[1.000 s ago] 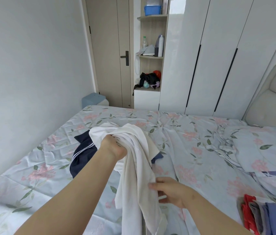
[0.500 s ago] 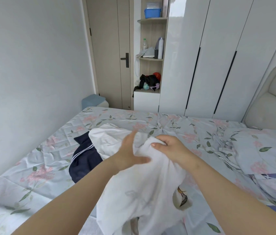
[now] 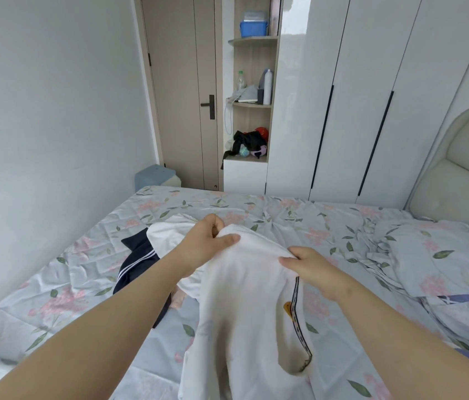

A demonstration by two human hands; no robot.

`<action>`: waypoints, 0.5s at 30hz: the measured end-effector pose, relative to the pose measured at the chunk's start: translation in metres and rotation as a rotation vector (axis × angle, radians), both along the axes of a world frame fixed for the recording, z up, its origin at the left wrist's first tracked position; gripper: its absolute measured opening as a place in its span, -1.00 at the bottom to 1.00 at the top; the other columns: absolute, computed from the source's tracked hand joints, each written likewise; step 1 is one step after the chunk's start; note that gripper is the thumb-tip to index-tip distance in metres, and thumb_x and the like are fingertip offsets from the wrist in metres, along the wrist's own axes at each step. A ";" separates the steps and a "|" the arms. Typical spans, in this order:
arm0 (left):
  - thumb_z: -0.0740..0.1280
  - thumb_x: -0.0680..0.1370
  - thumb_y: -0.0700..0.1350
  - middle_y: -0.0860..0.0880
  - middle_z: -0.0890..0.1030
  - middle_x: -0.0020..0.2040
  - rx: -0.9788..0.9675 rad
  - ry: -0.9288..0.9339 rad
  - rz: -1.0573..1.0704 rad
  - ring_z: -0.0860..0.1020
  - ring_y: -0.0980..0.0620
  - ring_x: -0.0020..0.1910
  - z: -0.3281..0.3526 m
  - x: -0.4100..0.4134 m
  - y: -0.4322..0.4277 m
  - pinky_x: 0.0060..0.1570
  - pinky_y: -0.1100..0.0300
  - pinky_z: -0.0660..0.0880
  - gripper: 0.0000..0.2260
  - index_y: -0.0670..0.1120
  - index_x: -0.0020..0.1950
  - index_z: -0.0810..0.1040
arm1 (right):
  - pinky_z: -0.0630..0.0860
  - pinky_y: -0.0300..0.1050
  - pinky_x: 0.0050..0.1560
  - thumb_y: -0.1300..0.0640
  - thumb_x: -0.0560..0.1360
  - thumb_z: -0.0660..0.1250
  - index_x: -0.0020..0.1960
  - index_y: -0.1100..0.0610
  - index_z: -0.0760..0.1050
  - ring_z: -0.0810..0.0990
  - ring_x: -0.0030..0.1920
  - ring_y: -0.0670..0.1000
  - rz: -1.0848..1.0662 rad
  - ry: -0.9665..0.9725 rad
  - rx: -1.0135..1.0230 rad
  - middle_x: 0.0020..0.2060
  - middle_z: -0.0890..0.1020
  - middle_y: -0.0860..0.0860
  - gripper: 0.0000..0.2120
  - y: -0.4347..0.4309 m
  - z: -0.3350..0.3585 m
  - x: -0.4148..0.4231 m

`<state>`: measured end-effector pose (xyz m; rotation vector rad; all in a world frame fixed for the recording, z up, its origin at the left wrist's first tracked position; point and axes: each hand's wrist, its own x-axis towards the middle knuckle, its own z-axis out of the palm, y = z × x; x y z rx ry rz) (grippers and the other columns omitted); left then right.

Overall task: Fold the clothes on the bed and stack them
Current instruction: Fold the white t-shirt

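Note:
A white garment [image 3: 245, 307] with a dark patterned trim strip hangs in front of me over the floral bed [image 3: 314, 226]. My left hand [image 3: 207, 241] pinches its top edge on the left. My right hand [image 3: 305, 264] grips the same edge further right. Below them the cloth drapes down to the bottom of the view. A navy garment with white stripes [image 3: 138, 261] lies on the bed to the left, partly under another white piece [image 3: 170, 232].
A pillow in the same floral print [image 3: 443, 255] lies at the right by the padded headboard [image 3: 464, 163]. White wardrobe doors [image 3: 357, 96], a shelf unit and a door stand beyond the bed. A wall runs along the left side.
My right hand came up from low on the cloth to its top edge, then slid right. My left hand let go of the bunched cloth and now pinches the edge, which is spread wider.

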<state>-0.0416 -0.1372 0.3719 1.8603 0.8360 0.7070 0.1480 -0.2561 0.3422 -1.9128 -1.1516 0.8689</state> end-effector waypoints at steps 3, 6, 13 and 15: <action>0.49 0.42 -0.08 0.11 0.42 -0.08 0.101 0.245 -0.181 0.42 0.12 -0.07 0.003 -0.001 -0.005 -0.15 0.32 0.39 -0.59 0.10 0.14 0.35 | 0.29 -0.17 -0.23 0.17 0.58 0.22 0.02 0.34 0.46 0.44 -0.16 0.00 0.018 0.060 0.035 -0.15 0.50 0.11 -0.78 0.002 0.006 -0.005; 0.39 0.51 0.00 0.13 0.49 -0.16 0.303 0.447 -0.327 0.44 0.27 -0.17 0.013 0.003 -0.011 -0.19 0.34 0.34 -0.87 0.04 0.02 0.52 | 0.22 -0.21 -0.33 0.18 0.57 0.25 -0.13 0.21 0.44 0.37 -0.28 -0.02 0.081 0.048 0.105 -0.28 0.42 0.06 -0.87 0.006 0.009 -0.012; 0.31 0.56 -0.15 0.02 0.65 -0.30 -0.376 -0.128 -0.245 0.61 0.08 -0.30 0.030 -0.004 -0.010 -0.26 0.27 0.51 -0.83 -0.10 -0.24 0.55 | 0.38 -0.28 -0.28 0.21 0.44 0.44 -0.22 0.11 0.50 0.50 -0.31 -0.10 0.165 0.013 0.060 -0.32 0.52 -0.04 -0.87 -0.004 -0.006 -0.009; 0.28 0.57 -0.17 -0.01 0.65 -0.32 -0.457 -0.263 -0.208 0.61 0.06 -0.32 0.033 -0.005 -0.007 -0.25 0.24 0.53 -0.82 -0.12 -0.23 0.52 | 0.33 -0.23 -0.33 0.19 0.43 0.44 -0.27 0.15 0.42 0.42 -0.34 -0.05 0.136 -0.037 -0.019 -0.35 0.43 0.00 -0.80 -0.008 -0.017 -0.006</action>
